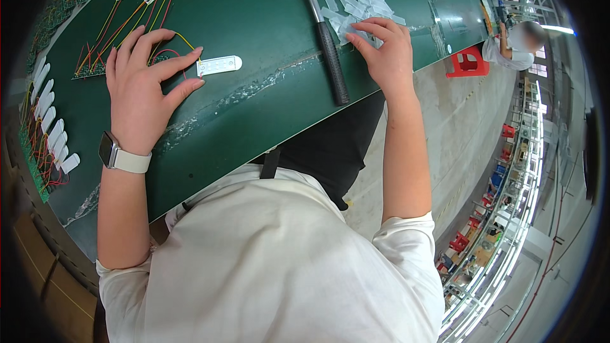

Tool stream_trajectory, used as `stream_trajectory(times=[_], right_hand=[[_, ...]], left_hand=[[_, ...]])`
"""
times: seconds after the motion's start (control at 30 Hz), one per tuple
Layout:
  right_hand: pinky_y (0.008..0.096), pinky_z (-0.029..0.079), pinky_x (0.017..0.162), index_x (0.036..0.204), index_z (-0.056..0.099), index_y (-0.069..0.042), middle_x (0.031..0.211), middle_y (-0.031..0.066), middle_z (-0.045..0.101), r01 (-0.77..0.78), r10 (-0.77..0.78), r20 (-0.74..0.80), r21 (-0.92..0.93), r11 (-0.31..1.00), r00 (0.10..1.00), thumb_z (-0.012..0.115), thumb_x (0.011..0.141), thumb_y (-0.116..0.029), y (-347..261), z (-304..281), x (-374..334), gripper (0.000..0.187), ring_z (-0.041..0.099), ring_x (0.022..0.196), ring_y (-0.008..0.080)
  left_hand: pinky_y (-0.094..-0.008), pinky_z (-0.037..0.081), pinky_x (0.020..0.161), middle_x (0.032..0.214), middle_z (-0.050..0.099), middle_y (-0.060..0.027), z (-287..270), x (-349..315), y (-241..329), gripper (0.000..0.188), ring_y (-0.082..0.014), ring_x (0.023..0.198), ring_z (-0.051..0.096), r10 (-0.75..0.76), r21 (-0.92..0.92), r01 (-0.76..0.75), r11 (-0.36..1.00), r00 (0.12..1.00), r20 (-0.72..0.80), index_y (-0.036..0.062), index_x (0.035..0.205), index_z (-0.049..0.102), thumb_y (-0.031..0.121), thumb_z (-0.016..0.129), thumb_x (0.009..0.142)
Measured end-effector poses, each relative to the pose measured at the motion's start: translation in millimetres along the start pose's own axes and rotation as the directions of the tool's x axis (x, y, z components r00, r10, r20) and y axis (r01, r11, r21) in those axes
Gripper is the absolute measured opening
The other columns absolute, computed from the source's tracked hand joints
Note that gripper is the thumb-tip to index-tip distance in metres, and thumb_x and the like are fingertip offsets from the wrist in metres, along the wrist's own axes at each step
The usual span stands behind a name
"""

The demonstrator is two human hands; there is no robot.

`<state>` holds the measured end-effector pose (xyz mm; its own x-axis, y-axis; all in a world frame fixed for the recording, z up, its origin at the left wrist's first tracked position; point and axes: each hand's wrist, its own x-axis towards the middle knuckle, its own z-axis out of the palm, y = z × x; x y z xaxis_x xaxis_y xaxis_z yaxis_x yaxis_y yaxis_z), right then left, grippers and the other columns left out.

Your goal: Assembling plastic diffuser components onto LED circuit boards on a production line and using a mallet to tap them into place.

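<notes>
Left hand [145,73] is lying flat with fingers spread on the green table [254,19], fingertips pinning a white strip [219,65]; right hand [381,51], fingers loosely parted, is touching clear strips [356,3] at upper centre.

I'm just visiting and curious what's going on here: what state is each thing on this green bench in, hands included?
Left hand: flat on the bench, fingertips at the white strip, gripping nothing.
White strip: lying flat, wires attached.
Right hand: fingers on the clear pieces, grip unclear.
Clear pieces: loose pile.
Hammer: lying idle between the hands.
White caps: in a row, wired, at the left edge.
</notes>
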<state>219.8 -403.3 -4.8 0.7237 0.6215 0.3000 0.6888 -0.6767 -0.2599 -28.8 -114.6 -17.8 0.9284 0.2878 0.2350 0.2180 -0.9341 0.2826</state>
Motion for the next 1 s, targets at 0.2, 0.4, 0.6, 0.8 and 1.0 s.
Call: stream_trajectory(times=[0.2,0.4,0.6,0.8,1.0], right_hand=[[0.0341,0.055,0.081,0.093,0.079,-0.009,0.098,0.0038,0.077,0.011,0.010,-0.114,0.179,0.984,0.993,0.084,0.083,-0.014,-22.0,2.5,-2.4,0.013,0.069,0.096,0.0229],[0.0310,0.055,0.069,0.092,0.077,-0.005,0.091,0.0047,0.076,-0.016,0.020,-0.009,0.357,0.934,1.000,0.082,0.083,-0.007,-82.7,5.8,-13.5,0.011,0.072,0.082,0.0191],[0.0348,0.057,0.076,0.089,0.078,-0.005,0.095,0.0043,0.074,0.395,-0.412,0.023,0.237,0.887,0.911,0.083,0.075,-0.005,-96.8,21.0,-18.2,0.015,0.069,0.088,0.0236],[0.0343,0.057,0.079,0.098,0.080,-0.006,0.099,0.0063,0.077,0.152,-0.204,0.113,0.357,0.922,0.972,0.084,0.079,-0.005,-100.9,23.4,-22.2,0.020,0.070,0.093,0.0227],[0.0344,0.057,0.080,0.104,0.079,-0.007,0.099,0.0070,0.077,0.209,-0.248,0.029,0.450,0.868,0.968,0.084,0.079,-0.006,-133.1,34.0,-15.0,0.026,0.070,0.093,0.0241]], left_hand=[[-0.0546,0.025,0.119,0.138,0.060,-0.0007,-0.8,-2.0,-2.4,0.043,-0.0322,0.144,0.043,-0.013,0.000,0.013,1.000,1.000,0.021,0.0293,0.119,0.080,0.031,0.085,0.077],[-0.0542,0.024,0.118,0.136,0.060,0.0007,2.0,-6.5,-8.1,0.040,-0.0311,0.139,0.045,0.008,-0.004,-0.008,1.000,0.999,-0.051,0.0302,0.115,0.081,0.034,0.086,0.076],[-0.0528,0.024,0.117,0.134,0.061,0.0021,8.4,-7.8,-5.8,0.038,-0.0285,0.138,0.044,-0.006,-0.080,-0.001,0.997,0.996,-0.093,0.0333,0.113,0.082,0.041,0.085,0.076],[-0.0581,0.020,0.120,0.135,0.060,0.0023,7.1,-9.9,-6.4,0.037,-0.0288,0.140,0.043,-0.026,-0.064,0.021,0.998,0.997,-0.077,0.0354,0.114,0.081,0.040,0.085,0.077],[-0.0601,0.019,0.121,0.135,0.060,0.0032,4.2,-8.7,-4.2,0.039,-0.0291,0.142,0.043,-0.025,-0.055,0.021,0.998,0.998,-0.062,0.0377,0.115,0.080,0.040,0.086,0.076]])
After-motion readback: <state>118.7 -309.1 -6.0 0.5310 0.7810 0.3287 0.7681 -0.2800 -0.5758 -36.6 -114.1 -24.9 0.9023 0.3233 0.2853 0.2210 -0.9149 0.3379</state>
